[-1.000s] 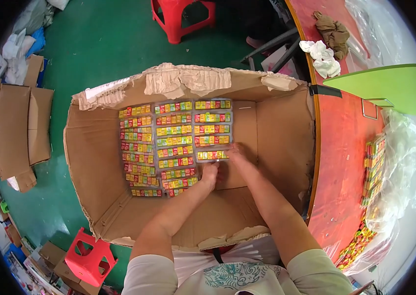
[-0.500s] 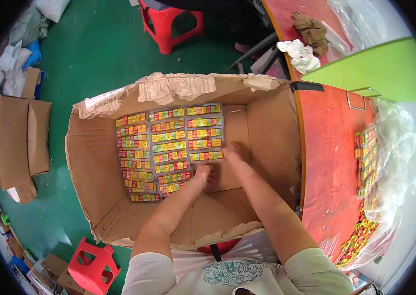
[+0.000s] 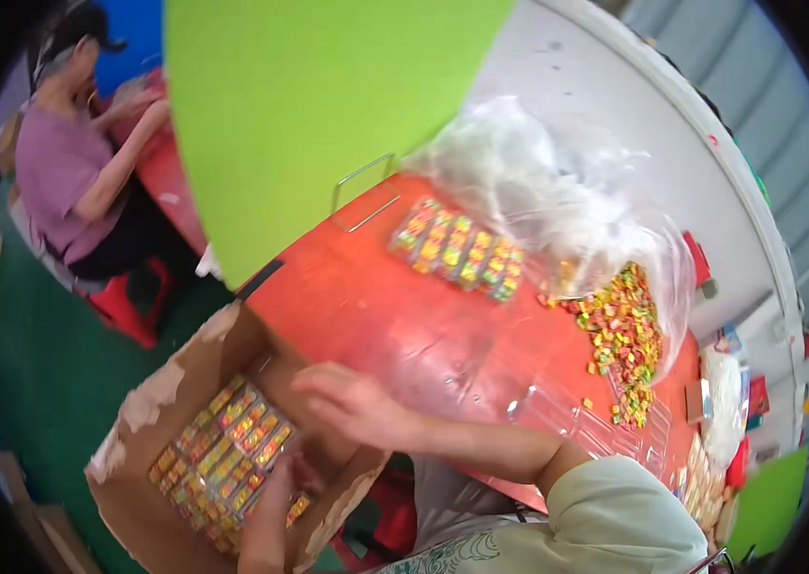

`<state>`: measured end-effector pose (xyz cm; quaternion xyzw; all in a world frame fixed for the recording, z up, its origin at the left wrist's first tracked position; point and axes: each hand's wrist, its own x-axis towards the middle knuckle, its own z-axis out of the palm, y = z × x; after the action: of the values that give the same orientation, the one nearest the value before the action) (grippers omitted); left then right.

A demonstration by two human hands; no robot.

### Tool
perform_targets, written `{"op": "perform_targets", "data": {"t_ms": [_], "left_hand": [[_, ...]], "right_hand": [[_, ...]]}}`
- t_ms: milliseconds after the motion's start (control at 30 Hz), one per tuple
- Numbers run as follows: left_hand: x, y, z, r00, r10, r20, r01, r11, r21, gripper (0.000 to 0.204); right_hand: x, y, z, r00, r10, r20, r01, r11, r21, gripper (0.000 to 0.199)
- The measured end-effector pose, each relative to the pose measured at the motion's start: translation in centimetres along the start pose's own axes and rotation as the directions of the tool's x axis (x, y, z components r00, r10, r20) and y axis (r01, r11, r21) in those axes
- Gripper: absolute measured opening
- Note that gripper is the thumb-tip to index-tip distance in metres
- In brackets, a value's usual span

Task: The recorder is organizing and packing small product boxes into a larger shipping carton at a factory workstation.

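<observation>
A large cardboard box stands before me, with clear trays lying in rows in it. The trays are filled with small yellow, red and green pieces whose kind I cannot make out. Down in the box, my left hand is beside the trays at their right edge; its fingers are blurred. My right hand is raised over the box's right side, fingers stretched out and nothing visible in them. On the red table lie more filled trays, standing in a row side by side.
A heap of loose colourful pieces spills beside a clear plastic bag. Nearer me lie empty clear trays. A green panel and a wire handle border the table. A person sits beyond on a red stool.
My view has swung right toward the table, so the box now sits lower left. My right hand has lifted away from the trays; the left remains in the box.
</observation>
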<state>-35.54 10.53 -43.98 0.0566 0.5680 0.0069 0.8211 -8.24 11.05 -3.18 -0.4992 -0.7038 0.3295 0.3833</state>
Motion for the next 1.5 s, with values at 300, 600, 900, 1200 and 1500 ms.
{"op": "perform_targets", "data": {"t_ms": [300, 600, 900, 1200, 1500], "left_hand": [[-20.9, 1.1, 11.0, 0.706, 0.695, -0.137, -0.701, 0.713, 0.001, 0.038], [-28.5, -1.9, 22.1, 0.433, 0.897, -0.091, -0.9, 0.426, -0.091, 0.036], [-28.7, -3.9, 39.8, 0.546, 0.754, 0.365, -0.836, 0.517, 0.182, 0.033], [-26.4, -4.8, 43.8, 0.522, 0.762, 0.384, -0.851, 0.495, 0.175, 0.036], [-26.2, -7.0, 42.3, 0.153, 0.988, -0.021, -0.899, 0.148, 0.413, 0.052]], "right_hand": [[-9.1, 14.1, -26.5, 0.556, 0.0, -0.831, -0.426, 0.859, -0.284, 0.025], [-10.8, 23.2, -33.8, 0.409, 0.596, -0.691, -0.434, 0.793, 0.427, 0.028], [-8.8, 25.1, -33.8, 0.532, 0.459, -0.711, -0.736, 0.667, -0.12, 0.036], [-12.7, 21.5, -30.2, 0.576, 0.302, -0.759, -0.678, 0.696, -0.237, 0.052], [-16.5, 16.5, -24.6, 0.741, 0.305, -0.599, -0.561, 0.772, -0.3, 0.058]]}}
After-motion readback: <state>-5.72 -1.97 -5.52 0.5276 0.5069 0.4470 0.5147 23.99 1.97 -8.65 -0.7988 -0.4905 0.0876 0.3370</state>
